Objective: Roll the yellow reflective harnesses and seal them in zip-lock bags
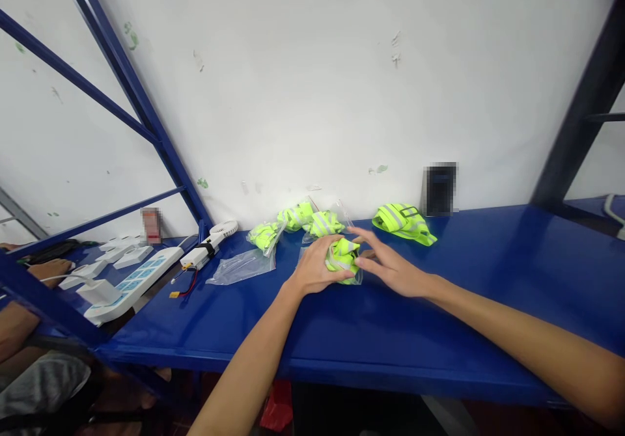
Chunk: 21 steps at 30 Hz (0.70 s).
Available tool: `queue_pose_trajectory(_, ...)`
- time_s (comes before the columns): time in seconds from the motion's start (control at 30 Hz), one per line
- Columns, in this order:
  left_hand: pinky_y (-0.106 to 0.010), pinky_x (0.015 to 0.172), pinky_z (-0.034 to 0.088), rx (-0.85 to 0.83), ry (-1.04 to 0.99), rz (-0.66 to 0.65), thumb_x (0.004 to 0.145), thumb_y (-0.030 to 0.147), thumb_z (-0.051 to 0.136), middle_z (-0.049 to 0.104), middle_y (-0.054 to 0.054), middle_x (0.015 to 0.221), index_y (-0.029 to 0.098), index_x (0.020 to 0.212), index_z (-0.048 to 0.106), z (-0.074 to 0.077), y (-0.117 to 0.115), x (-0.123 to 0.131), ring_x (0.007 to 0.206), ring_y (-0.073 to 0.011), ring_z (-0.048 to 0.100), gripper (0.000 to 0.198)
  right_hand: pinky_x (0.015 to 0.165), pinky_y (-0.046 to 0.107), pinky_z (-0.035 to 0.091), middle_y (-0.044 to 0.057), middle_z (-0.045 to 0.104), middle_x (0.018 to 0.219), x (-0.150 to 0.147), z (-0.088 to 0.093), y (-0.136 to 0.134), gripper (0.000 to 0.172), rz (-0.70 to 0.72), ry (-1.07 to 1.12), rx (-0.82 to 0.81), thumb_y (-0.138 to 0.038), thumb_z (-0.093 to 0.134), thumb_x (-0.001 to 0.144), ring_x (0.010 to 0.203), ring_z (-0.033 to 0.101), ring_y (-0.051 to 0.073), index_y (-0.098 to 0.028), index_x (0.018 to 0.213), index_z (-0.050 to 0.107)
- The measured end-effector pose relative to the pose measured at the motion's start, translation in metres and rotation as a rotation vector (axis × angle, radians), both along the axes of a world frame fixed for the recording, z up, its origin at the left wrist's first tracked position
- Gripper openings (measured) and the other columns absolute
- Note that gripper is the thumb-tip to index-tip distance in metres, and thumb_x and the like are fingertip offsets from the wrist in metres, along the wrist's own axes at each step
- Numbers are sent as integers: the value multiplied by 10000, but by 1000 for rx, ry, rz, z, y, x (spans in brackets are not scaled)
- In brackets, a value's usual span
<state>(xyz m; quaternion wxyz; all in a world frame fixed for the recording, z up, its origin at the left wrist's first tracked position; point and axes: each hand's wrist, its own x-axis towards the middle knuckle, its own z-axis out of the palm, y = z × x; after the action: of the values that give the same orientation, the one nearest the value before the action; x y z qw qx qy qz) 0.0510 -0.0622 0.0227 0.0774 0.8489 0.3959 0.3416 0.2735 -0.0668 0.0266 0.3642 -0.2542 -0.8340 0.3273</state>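
A folded reflective safety vest (342, 254), neon yellow-green with silver-grey stripes, is on the blue table in front of me. Clear plastic, seemingly a bag, shows around its lower right edge. My left hand (315, 268) curls around the vest's left side, with the thumb along its near edge. My right hand (390, 270) is at the vest's right side, thumb and forefinger spread apart, fingertips at its edge. Whether they press on vest or plastic I cannot tell. Just beyond my hands lie bagged vests (323, 223), and a loosely folded vest (403, 222) is farther right.
A flat clear bag (241, 267) lies left of my hands, near a small white fan (223, 229) and a connector with red wires (188, 286). A white power strip (141, 280) and a blue frame post (161, 136) stand left. Another person's arm (19, 322) shows far left.
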Motion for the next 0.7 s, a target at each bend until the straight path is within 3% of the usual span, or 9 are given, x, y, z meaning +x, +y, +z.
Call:
queue_pose_trajectory(0.1,-381,1024,411,6,-29,1,684,603,713,588,-92,1292,207,1291,495,0,-2,-5,1175,-269,558,757,763,339,502,56,560,1139,0,0,4,410,-12,105,-114,-444,538,918,776,590,155,-262,1285,518)
queue_pose_trajectory(0.27,-370,1017,411,37,46,-4,716,595,692,609,-77,1245,218,1262,509,4,-10,3,1149,-251,566,688,723,323,493,61,551,1080,-4,-1,7,281,5,61,-6,-459,581,887,815,574,173,-234,999,707)
queue_pose_trajectory(0.43,-378,920,443,129,306,-10,763,694,573,656,-81,1058,211,1195,560,9,-18,18,990,-253,608,648,825,361,464,69,510,1007,-3,-3,2,332,59,-199,217,-362,435,974,926,522,200,-208,810,678)
queue_pose_trajectory(0.5,-366,880,446,167,363,16,800,697,517,658,-73,992,210,1163,571,9,-18,22,933,-242,614,610,774,354,470,69,489,925,-5,-7,3,306,51,-272,295,-283,413,973,906,497,208,-196,777,631)
queue_pose_trajectory(0.6,-350,832,449,182,407,93,835,695,457,657,-61,909,218,1067,592,9,-16,29,879,-235,618,547,679,324,477,65,458,907,-11,-17,8,200,29,-329,336,-213,428,939,854,489,206,-189,817,584)
queue_pose_trajectory(0.7,-352,805,453,154,404,213,868,677,403,659,-65,878,214,1053,589,9,-16,36,855,-248,625,531,677,320,487,67,464,1009,-18,-25,16,133,-12,-309,308,-197,443,922,780,503,171,-191,954,572)
